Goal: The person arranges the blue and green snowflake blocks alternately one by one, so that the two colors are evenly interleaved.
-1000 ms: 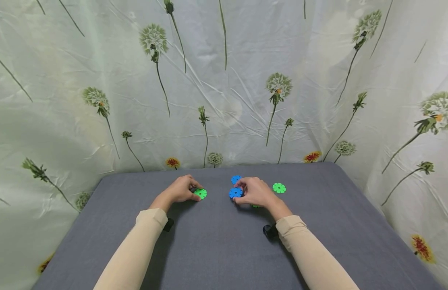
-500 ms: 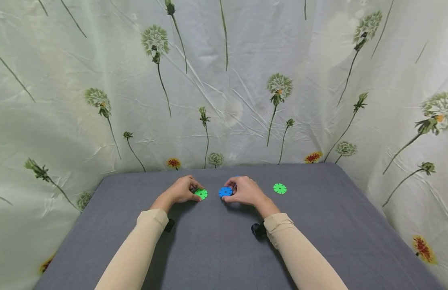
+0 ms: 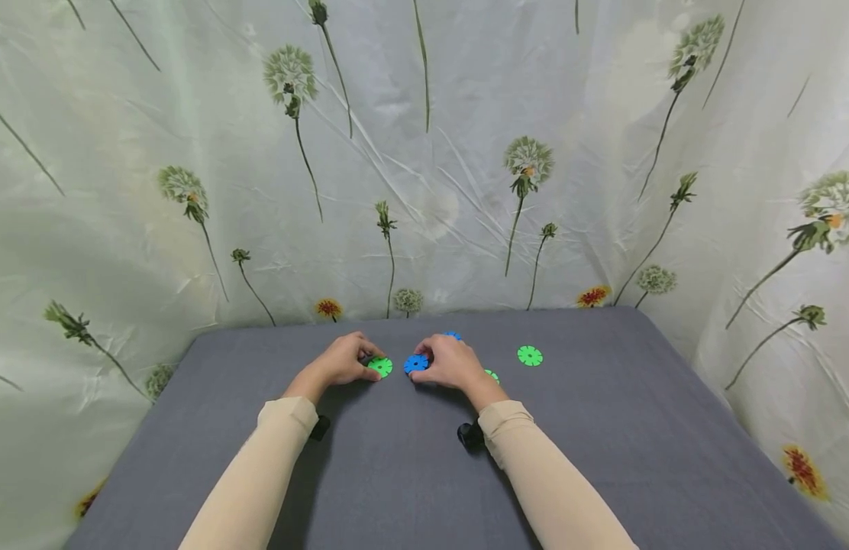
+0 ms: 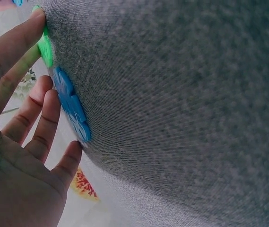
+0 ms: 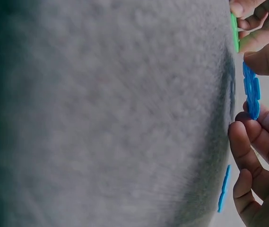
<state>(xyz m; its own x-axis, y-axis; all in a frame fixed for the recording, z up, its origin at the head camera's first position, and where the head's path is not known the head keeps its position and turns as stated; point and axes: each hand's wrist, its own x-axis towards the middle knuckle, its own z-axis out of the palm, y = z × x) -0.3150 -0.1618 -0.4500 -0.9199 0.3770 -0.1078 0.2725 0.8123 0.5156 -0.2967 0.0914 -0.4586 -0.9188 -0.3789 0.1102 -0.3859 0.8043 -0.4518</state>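
My left hand (image 3: 342, 360) pinches a round green notched disc (image 3: 381, 367) at its edges, between thumb and index finger, at or close to the cloth. Blue notched pieces (image 4: 71, 103) lie by its other fingers in the left wrist view; the hand hides them in the head view. Just to the right, my right hand (image 3: 453, 363) holds a blue notched disc (image 3: 416, 363) between thumb and fingertips. Seen edge-on in the right wrist view, this blue disc (image 5: 251, 90) is raised off the cloth. A narrow gap separates the green and blue discs.
Behind the right hand lies another blue disc (image 3: 453, 335), partly hidden. One green disc (image 3: 492, 376) shows partly beside the right wrist, and a second green disc (image 3: 531, 356) lies farther right. Grey cloth (image 3: 397, 473) covers the table; a floral curtain (image 3: 438, 153) hangs behind.
My right hand has moved left with the blue disc, close to the green one. The left hand has stayed in place. The green disc by the right wrist shows more than half a second ago.
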